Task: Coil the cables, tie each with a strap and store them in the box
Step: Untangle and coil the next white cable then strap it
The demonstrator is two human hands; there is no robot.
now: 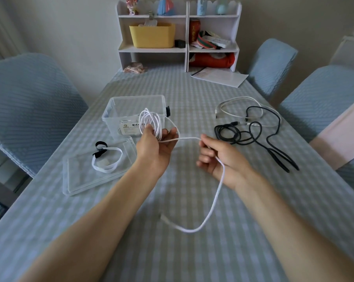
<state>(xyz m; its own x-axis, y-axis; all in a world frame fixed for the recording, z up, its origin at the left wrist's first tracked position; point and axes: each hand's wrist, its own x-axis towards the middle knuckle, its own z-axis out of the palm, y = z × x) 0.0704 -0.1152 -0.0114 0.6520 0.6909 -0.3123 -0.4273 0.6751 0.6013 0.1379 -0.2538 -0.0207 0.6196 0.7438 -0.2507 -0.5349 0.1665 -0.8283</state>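
One white cable [216,192] is half coiled: its loops stand clamped in the left hand [156,146] above the bench's [192,94] middle, in front of the box [115,110]. The loose tail runs rightward through the right hand's [220,159] pinching grip, then droops toward the near edge.

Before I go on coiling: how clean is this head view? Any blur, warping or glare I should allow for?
Head view: wide-angle bending bows the table edges and chairs outward; the right hand and the white cable tail are motion-smeared, its plug end near-unreadable; the left hand with its coil looks sharper; light is soft and even, shadows faint; no strong glare, even on the clear box.
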